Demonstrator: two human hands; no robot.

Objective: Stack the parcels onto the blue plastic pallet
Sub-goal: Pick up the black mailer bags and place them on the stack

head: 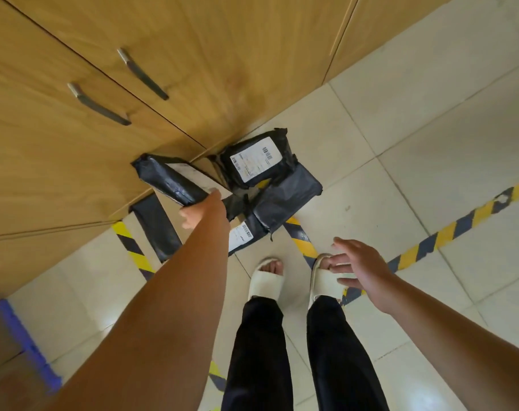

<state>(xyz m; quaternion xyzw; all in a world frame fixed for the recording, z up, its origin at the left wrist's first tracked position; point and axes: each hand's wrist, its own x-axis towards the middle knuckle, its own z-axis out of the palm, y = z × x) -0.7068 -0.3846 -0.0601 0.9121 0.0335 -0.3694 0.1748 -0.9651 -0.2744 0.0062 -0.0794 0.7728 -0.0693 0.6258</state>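
Head view, looking down at the floor. The left hand [194, 215] reached forward and gripped a long black parcel [168, 181], its fingers [187, 218] clamped on the parcel's near end; the parcel was lifted clear of the floor and tilted, its far end close to the wooden cabinet [74, 161]. The right hand [359, 266] held nothing and hung above the right slipper [323, 278], palm turned left, fingers straight and spread apart. The remaining parcels lay in a loose heap on the tiled floor [400, 143], against the foot of the cabinet: a black parcel with a white barcode label [254, 161] on top at the far side, a grey parcel [288, 197] under it and to its right, a further labelled parcel [242, 236] at the near edge of the heap, and a flat black parcel [157, 229] to the left, partly hidden by the left forearm. The blue plastic pallet [25, 338] showed only as an edge at the near left, well apart from the heap, with a brown surface [0, 351] on it that could not be identified. Yellow-and-black hazard tape [448, 232] crossed the floor on the right. Two metal handles [98, 104] were fixed to the cabinet doors. The left slipper [267, 280] stood just near of the heap.
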